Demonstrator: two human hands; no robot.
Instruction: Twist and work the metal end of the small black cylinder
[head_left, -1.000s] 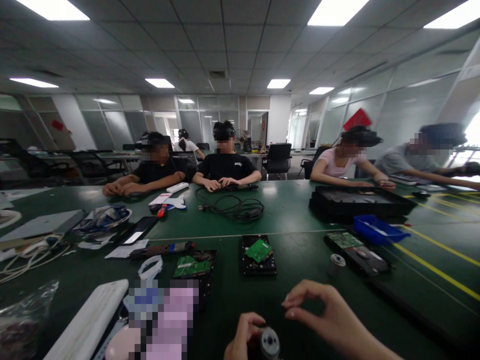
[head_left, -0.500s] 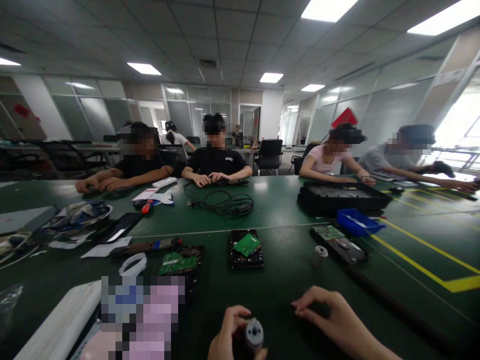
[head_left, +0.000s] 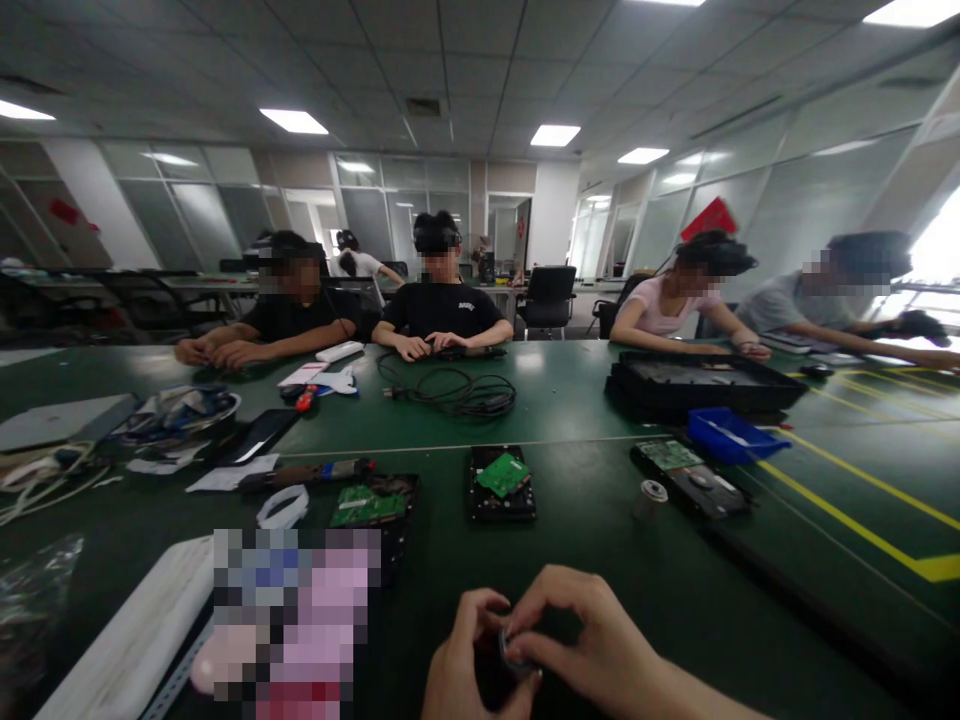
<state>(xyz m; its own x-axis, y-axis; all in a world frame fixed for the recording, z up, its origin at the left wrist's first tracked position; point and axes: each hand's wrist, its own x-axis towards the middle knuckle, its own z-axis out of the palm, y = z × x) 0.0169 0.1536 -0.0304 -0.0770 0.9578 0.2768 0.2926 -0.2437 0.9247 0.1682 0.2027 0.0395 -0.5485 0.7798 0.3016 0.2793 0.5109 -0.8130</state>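
Observation:
Low in the head view, my left hand (head_left: 459, 665) wraps round a small metal cylinder (head_left: 513, 660) that looks like a small motor. Only part of its round end shows between my fingers. Over that end my right hand (head_left: 589, 630) is closed in a pinch, its thumb and fingertips at the cylinder's rim. Whatever may be between those fingertips is hidden. A similar metal cylinder (head_left: 651, 498) stands upright on the table beyond my right hand. In front of my hands lies a black hard drive (head_left: 501, 508) with a green circuit board (head_left: 503, 474) on top.
On the right lie another hard drive (head_left: 694, 478), a blue tray (head_left: 735, 436) and a long dark bar (head_left: 802, 590). A second green board (head_left: 367, 506), an electric screwdriver (head_left: 307, 474) and a white tape roll (head_left: 283, 507) are at left. Co-workers sit across the table (head_left: 577, 400).
My right hand has moved left to the cylinder's end, which it now partly covers. My left hand keeps its hold. The view has shifted slightly.

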